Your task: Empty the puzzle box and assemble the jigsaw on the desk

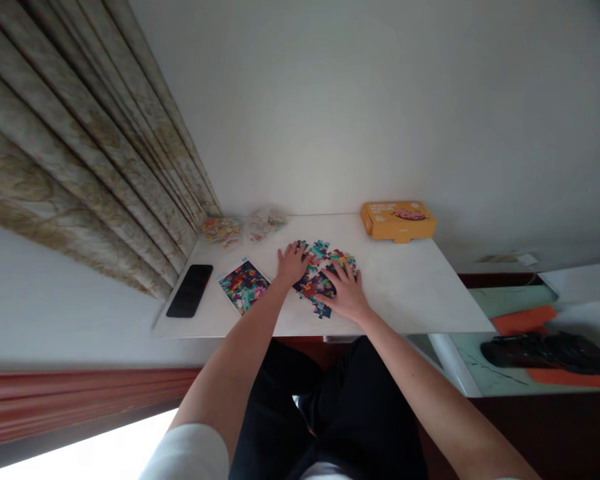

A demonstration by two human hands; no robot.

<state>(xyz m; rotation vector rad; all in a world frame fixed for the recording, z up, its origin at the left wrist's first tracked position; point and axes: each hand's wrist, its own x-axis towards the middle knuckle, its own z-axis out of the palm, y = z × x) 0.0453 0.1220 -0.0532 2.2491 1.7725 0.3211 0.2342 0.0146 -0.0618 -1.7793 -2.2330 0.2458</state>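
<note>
A loose heap of colourful jigsaw puzzle pieces (318,283) lies on the white table in front of me. At the heap's left edge rests my left hand (293,265), fingers stretched out over some pieces. My right hand (347,293) lies spread on the right side of the heap, palm down, covering part of it. Neither hand visibly grips a piece. Left of my left hand is a printed picture sheet (244,283) with a dark, many-coloured scene, partly behind my forearm.
A black phone (190,291) lies at the table's left. Clear bags of puzzle pieces (224,230) sit at the back left, and a yellow box (400,222) at the back right. A curtain (90,133) hangs along the left; a glass shelf (510,303) stands beyond the right edge.
</note>
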